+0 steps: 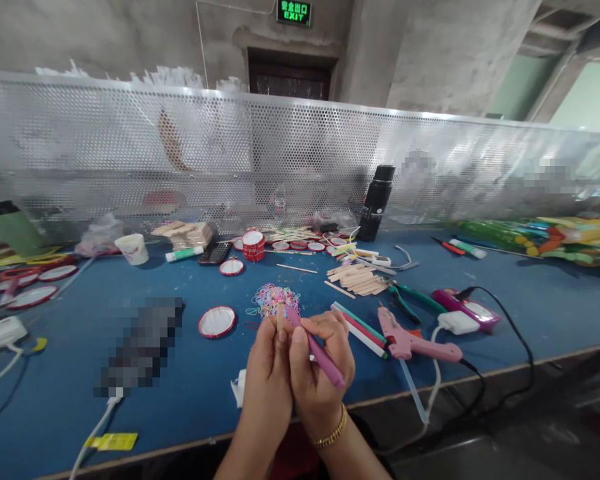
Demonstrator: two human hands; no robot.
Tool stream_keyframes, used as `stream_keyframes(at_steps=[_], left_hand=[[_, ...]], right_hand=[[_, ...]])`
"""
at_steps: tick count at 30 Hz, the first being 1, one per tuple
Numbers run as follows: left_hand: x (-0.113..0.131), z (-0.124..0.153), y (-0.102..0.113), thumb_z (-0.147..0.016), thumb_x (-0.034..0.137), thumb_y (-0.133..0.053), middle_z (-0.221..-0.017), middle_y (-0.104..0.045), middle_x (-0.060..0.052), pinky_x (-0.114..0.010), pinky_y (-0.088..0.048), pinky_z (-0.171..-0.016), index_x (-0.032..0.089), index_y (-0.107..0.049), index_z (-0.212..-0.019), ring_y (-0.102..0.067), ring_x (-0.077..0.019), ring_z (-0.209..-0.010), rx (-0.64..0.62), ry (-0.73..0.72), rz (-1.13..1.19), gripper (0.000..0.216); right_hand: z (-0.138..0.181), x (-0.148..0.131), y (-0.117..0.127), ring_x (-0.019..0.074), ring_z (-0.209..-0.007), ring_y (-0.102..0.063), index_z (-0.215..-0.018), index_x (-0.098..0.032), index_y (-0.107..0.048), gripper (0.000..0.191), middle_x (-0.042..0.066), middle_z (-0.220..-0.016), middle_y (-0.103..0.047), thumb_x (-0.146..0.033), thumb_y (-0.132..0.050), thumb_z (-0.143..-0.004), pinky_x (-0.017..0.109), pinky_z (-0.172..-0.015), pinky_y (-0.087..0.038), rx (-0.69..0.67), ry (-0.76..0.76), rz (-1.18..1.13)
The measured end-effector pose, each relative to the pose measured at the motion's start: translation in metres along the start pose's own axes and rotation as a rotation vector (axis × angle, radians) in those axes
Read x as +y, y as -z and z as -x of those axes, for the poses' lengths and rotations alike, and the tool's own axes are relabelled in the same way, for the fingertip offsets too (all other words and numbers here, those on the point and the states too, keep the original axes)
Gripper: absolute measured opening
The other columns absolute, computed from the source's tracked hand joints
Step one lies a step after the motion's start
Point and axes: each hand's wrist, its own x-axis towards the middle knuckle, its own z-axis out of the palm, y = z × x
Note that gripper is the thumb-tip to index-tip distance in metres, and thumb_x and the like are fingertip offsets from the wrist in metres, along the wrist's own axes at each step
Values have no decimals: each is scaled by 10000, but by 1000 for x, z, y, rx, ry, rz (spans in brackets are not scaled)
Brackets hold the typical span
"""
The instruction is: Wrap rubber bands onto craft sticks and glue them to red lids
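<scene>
– What's in the left grip [266, 357]?
– It's closed on 1 wooden stick [281, 316], standing nearly upright between thumb and fingers.
– And the right grip [333, 343]?
– Clamped on a purple marker [326, 363], which slants, its far end just beside the stick; I can't tell whether they touch.
– What's around the 2 grips?
– Just beyond them on the desk [195, 393], a heap of coloured bands [273, 298]; to their left, a red-rimmed disc [217, 322]; to their right, a pink glue gun [415, 345].
</scene>
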Motion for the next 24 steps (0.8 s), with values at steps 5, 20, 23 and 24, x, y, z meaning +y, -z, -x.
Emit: stream_keyframes(at_steps=[5, 20, 23, 24], left_hand=[[-2, 1, 1, -902, 686, -634, -797, -579, 0, -286, -469, -720, 215, -623, -852, -520, -164, -750, 0, -13, 5, 473], [-2, 1, 1, -922, 715, -574, -787, -554, 14, -275, -461, -697, 215, -589, -846, -495, -151, -729, -15, -13, -21, 506], [-1, 1, 0, -895, 728, -604, -803, -578, 5, -284, -469, -711, 211, -621, -887, -514, -163, -755, -12, -10, -18, 517], [-1, 1, 0, -890, 730, -609, -806, -583, 3, -286, -470, -712, 210, -625, -891, -516, -164, -757, -13, -10, -16, 520]], right_hand=[[-1, -1, 1, 159, -785, -644, -977, -221, -590, 106, -8, -863, -662, -121, -590, -942, 435, -922, -471, -7, 14, -35], [-1, 1, 0, 143, -783, -637, -973, -198, -599, 94, -12, -864, -658, -110, -596, -940, 408, -935, -474, 20, 48, -45], [-2, 1, 1, 142, -776, -639, -966, -199, -606, 82, -14, -858, -662, -121, -595, -945, 413, -947, -464, -9, 32, -54], [-2, 1, 1, 142, -776, -638, -965, -200, -609, 78, -14, -857, -663, -124, -595, -948, 413, -945, -462, -18, 27, -54]])
